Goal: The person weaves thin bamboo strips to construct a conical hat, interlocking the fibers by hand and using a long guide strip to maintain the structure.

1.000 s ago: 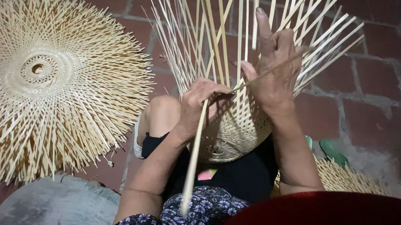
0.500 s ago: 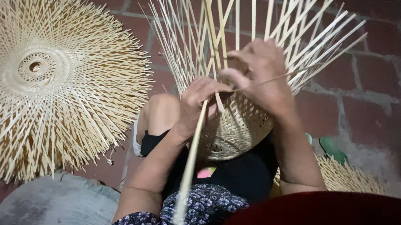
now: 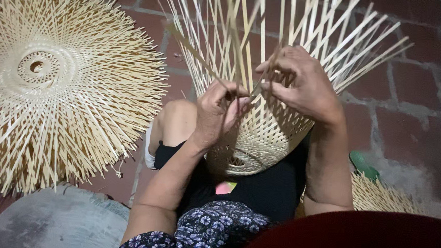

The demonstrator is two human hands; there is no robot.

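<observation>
Head view, steeply down (seemingly close)

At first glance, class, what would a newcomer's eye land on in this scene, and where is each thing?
In the centre, the left hand and right hand work among the upright strips of a half-woven bamboo basket on the lap. At left, a big round woven piece with splayed ends lies on the red brick floor.

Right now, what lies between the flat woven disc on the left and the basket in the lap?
In the head view, red brick floor and the person's bent knee separate the disc from the basket.
</observation>
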